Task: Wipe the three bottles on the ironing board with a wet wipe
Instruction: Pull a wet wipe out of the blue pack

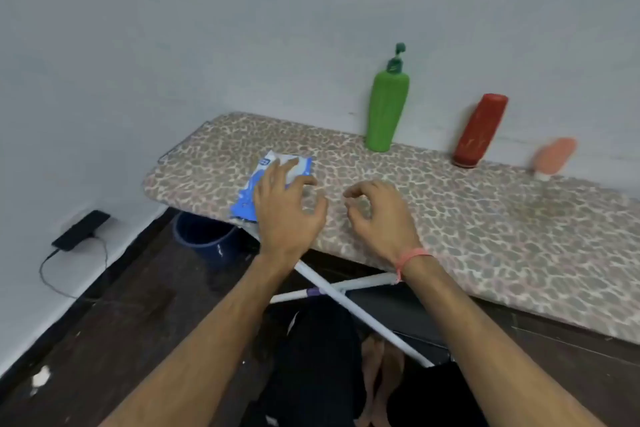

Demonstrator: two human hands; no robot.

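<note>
the left hand (284, 204) lay flat, fingers spread, on the wipe pack (268, 180) near the ironing board (485, 236)'s left end, overhanging its near edge; the right hand (377, 215) hovered loosely curled, empty. along the far edge, the green bottle (386, 107) stood upright; the red bottle (479, 130) and pink bottle (554, 156) leaned, so a careless wipe could topple them.
</note>
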